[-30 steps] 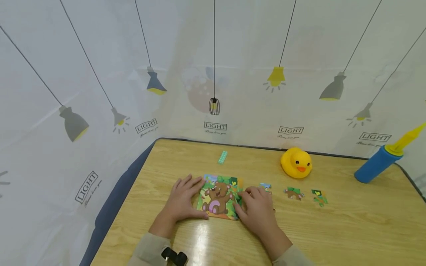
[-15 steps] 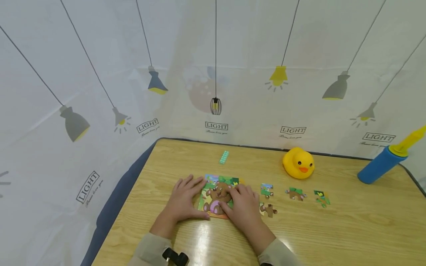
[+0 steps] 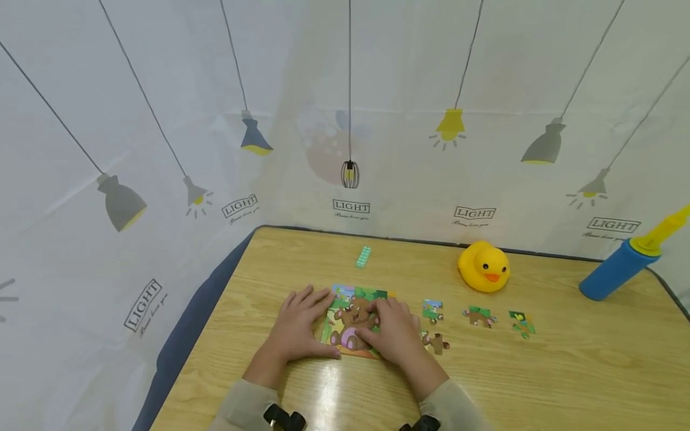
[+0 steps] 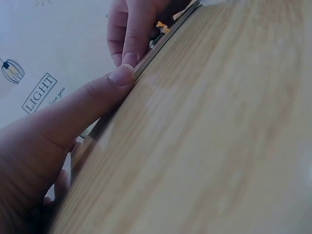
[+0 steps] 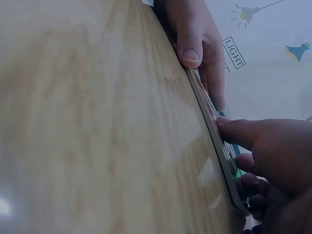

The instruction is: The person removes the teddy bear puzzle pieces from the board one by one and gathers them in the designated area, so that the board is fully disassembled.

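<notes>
A jigsaw puzzle (image 3: 345, 344) with a brown bear picture lies flat on the wooden table. My left hand (image 3: 299, 326) rests along its left side, fingers stretched upward and thumb along the lower edge. In the left wrist view, that thumb (image 4: 109, 85) touches the puzzle's edge. My right hand (image 3: 396, 329) is over the right half, with bent fingers and the thumb on the bear. In the right wrist view, its thumb (image 5: 239, 129) touches the puzzle's face. Whether a piece is between those fingertips is hidden. Loose puzzle pieces (image 3: 480, 316) lie to the right.
A yellow rubber duck (image 3: 483, 267) sits toward the back of the table (image 3: 539, 383). At the back right stands a tilted blue pump (image 3: 619, 270) with a yellow nozzle. A small mint-green studded strip (image 3: 363, 257) lies behind the puzzle. A printed white cloth (image 3: 302, 149) hangs beyond.
My right hand has moved left from the puzzle's right edge onto the bear, uncovering loose pieces beside it. It stays there over the last half second. My left hand keeps its place.
</notes>
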